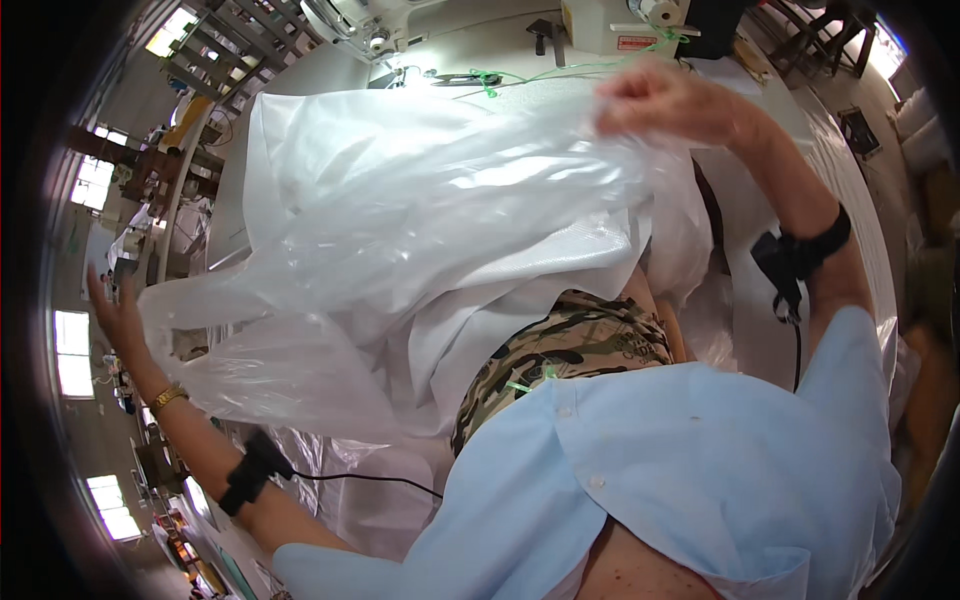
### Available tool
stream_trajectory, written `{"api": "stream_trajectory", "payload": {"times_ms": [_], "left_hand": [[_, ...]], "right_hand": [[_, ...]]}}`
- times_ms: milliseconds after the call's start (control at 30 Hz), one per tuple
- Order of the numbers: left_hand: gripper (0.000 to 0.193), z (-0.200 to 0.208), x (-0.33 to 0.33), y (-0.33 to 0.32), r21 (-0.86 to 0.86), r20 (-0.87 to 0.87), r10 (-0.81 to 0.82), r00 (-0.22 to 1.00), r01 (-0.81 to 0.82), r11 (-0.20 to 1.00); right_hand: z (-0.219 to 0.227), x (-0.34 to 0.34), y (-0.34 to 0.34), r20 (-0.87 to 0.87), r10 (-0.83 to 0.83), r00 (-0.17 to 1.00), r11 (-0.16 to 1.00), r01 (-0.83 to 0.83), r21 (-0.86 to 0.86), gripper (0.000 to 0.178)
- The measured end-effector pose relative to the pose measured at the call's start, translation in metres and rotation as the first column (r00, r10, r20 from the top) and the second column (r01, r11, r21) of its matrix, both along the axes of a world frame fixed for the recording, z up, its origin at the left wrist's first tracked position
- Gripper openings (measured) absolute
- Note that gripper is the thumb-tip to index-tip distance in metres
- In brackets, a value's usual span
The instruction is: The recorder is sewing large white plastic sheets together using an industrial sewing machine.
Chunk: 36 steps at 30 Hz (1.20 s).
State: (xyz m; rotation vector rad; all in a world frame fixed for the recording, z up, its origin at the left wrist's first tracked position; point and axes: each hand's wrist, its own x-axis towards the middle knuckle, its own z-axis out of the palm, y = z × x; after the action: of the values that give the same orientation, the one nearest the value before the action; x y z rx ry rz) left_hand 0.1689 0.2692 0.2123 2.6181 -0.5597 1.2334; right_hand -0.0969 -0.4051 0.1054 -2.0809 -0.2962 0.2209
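Note:
A big clear plastic bag (420, 200) with white woven fabric (500, 290) under it is spread over my lap and the sewing table. My right hand (660, 100) is raised at the upper right, fingers closed on the bag's top edge. My left hand (115, 310) is stretched far out to the left with fingers apart, at the bag's left corner; whether it grips the plastic I cannot tell. Both forearms wear black straps with a cable.
A white sewing machine (610, 25) with green thread (520, 75) stands at the far edge of the table (470, 50). Scissors (465, 78) lie near it. More plastic sheet (850, 200) drapes down on the right. Workshop benches and windows lie to the left.

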Motion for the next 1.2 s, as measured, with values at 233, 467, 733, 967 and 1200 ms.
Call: {"api": "stream_trajectory", "payload": {"times_ms": [233,467,733,967,1200], "left_hand": [[0.078,-0.038,-0.176,-0.345,-0.399,-0.358,-0.847,0.394,0.755,0.52],[0.033,0.003,-0.054,-0.2,-0.299,-0.174,-0.523,0.835,0.461,0.835],[0.03,-0.037,0.028,0.061,-0.583,-0.359,-0.246,0.9,-0.01,0.813],[0.014,-0.144,-0.009,-0.003,-0.079,-0.588,-0.146,0.796,0.124,0.989],[0.017,-0.182,-0.06,0.003,-0.006,-0.805,0.061,0.59,-0.111,0.994]], "right_hand": [[0.065,0.054,0.1,0.407,0.128,0.905,0.986,-0.073,-0.149,0.041],[0.031,0.041,0.051,-0.008,0.312,0.95,0.921,-0.3,0.248,0.025],[0.011,0.041,0.016,0.004,0.119,0.993,0.967,-0.117,0.228,0.022],[-0.03,0.067,0.039,0.011,-0.027,1.0,0.903,0.02,0.43,0.023],[-0.072,0.084,0.027,-0.078,-0.218,0.973,0.801,0.224,0.556,0.023]]}}
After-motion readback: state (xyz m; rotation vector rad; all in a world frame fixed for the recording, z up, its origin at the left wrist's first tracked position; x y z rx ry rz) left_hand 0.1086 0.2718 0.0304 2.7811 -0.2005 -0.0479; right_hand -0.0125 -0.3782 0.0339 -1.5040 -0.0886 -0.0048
